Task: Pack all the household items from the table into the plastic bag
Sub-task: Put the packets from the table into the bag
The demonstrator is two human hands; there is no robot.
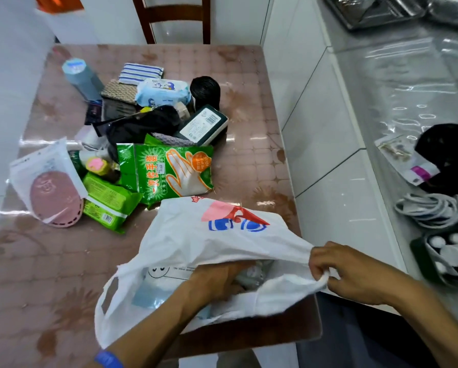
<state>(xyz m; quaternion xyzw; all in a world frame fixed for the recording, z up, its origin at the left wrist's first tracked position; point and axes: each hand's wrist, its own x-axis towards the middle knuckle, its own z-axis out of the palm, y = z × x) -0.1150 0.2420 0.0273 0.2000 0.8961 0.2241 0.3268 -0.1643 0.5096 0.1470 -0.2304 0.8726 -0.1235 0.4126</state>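
Both hands work the plastic bag at the near edge of the table.

Her or his left hand is buried inside the bag's mouth among grey and pale-blue packets; whether it grips one I cannot tell. Pinching the rim, the right hand holds the mouth open toward the near right corner. To do this well, I'd settle the contents flat and deep and keep the rim lifted, since the glove packet, green wipes, pink strainer pack and the pile behind it mid-table are not yet packed.
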